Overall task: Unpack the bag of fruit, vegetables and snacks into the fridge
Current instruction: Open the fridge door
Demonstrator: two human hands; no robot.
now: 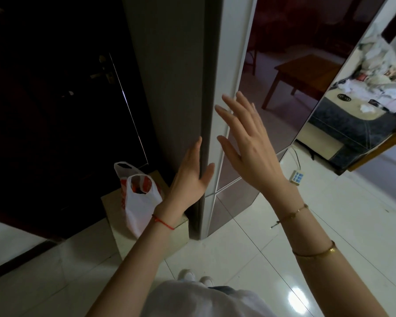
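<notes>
The tall fridge (174, 88) stands straight ahead with its glossy mirrored door (284, 88) closed. My left hand (190, 177) lies flat along the fridge's front left corner, fingers straight on the grey side and thumb on the door edge. My right hand (245, 143) hovers in front of the door edge with fingers spread, holding nothing. A white plastic bag (138, 202) with red print stands open on a pale low box (114, 202) just left of the fridge, below my left hand.
A dark wooden door (55, 99) with a metal handle (105, 69) fills the left. A white power strip (296, 177) and cable lie on the tiled floor right of the fridge. A cluttered cushioned seat (352, 124) stands at the right.
</notes>
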